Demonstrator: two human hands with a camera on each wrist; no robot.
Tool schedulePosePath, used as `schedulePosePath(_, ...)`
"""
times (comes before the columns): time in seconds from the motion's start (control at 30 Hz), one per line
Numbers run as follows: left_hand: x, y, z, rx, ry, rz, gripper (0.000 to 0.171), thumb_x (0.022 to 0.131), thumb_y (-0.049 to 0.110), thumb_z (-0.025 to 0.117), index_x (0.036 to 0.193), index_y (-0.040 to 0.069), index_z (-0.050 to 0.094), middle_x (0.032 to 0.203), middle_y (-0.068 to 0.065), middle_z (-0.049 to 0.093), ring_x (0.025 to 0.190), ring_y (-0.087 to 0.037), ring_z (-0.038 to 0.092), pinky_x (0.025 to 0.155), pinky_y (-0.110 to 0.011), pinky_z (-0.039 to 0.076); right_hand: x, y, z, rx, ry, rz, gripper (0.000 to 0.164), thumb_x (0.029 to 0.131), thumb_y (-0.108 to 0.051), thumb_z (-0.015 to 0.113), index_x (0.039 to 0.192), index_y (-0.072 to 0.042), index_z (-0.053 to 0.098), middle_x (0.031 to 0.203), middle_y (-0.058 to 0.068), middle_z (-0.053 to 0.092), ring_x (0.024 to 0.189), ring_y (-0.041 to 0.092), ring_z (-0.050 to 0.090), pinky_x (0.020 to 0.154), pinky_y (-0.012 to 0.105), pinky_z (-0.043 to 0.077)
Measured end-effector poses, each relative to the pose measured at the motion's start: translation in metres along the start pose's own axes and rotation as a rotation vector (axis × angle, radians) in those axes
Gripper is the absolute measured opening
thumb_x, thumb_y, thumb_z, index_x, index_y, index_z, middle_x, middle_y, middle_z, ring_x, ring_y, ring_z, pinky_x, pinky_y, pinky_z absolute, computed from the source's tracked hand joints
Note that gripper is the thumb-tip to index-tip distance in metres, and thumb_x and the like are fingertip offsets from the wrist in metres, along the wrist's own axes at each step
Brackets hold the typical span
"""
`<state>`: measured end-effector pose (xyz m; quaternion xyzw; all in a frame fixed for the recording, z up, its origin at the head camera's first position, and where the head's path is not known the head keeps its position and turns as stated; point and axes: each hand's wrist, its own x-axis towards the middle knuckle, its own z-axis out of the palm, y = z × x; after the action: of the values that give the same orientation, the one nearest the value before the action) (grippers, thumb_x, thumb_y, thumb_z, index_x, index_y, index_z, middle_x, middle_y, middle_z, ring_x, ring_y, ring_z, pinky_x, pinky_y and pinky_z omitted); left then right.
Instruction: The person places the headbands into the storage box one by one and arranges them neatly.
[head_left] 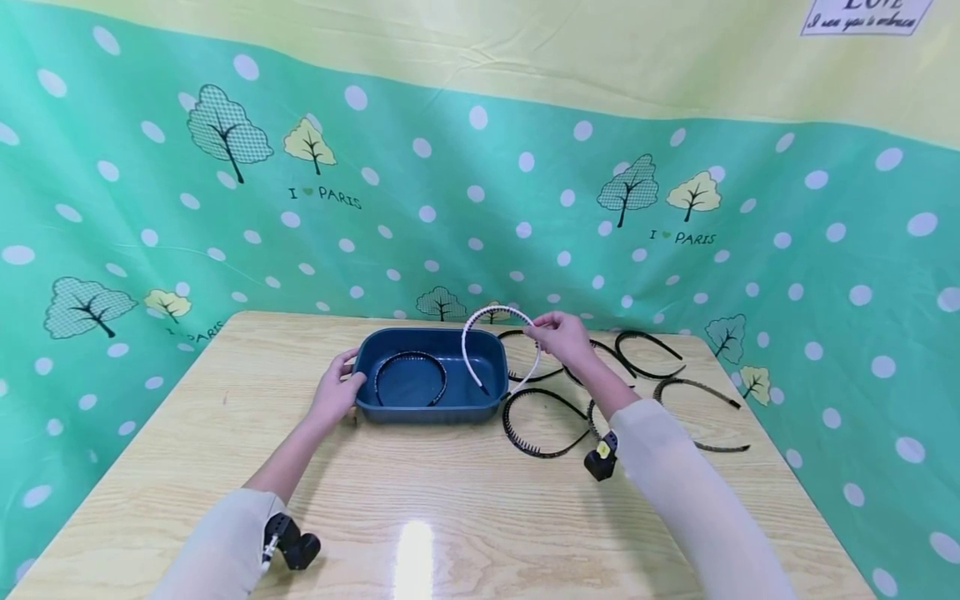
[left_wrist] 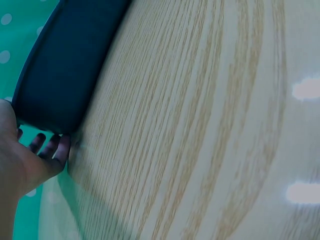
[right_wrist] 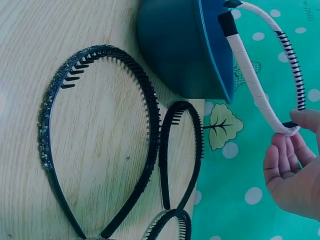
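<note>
Pale sleeves (head_left: 693, 500) nearest; right hand (head_left: 564, 337) pinches white headband (right_wrist: 254, 86) above right end of blue bin (head_left: 427, 414).
Left hand (head_left: 335, 392), fingers curled, grips bin's left end. Only head view shows dark headband (head_left: 411, 353) inside; right forearm (head_left: 606, 385) partly hides black headbands (right_wrist: 198, 135).

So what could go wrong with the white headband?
The right hand pinches the white headband at one spot, so it might swing or slip. Its little teeth could snag the dark headband lying in the blue bin. The left hand holds just one end of the bin, so a bump might turn it.
</note>
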<state>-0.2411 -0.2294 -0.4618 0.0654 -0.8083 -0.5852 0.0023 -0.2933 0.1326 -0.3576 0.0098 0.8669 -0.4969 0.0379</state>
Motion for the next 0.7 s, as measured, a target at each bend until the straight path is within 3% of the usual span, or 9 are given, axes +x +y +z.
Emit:
schedulePosePath(0.3,0.0003,-0.0015,0.0006,-0.003,0.006,0.003,0.053,0.094,0.012,0.041,0.145,0.011,0.031,0.133,-0.026,0.045,0.112,-0.035,0.052,0.074,-0.024,0.051,0.0035,0.0005,0.0041,0.005,0.013,0.018,0.028,0.084,-0.023,0.067,0.105,-0.006,0.062,0.082,0.002,0.058,0.067,0.011,0.054,0.058,0.02,0.046)
schedulePosePath(0.7,0.001,-0.0014,0.001,0.016,0.007,0.02,0.053,0.094,0.012,0.042,0.145,0.01,0.03,0.133,-0.026,0.045,0.113,-0.037,0.052,0.081,-0.032,0.051,0.0069,-0.0009,0.0095,0.057,0.032,0.046,0.027,0.084,-0.022,0.068,0.104,-0.006,0.061,0.083,0.003,0.058,0.067,0.011,0.054,0.058,0.02,0.046)
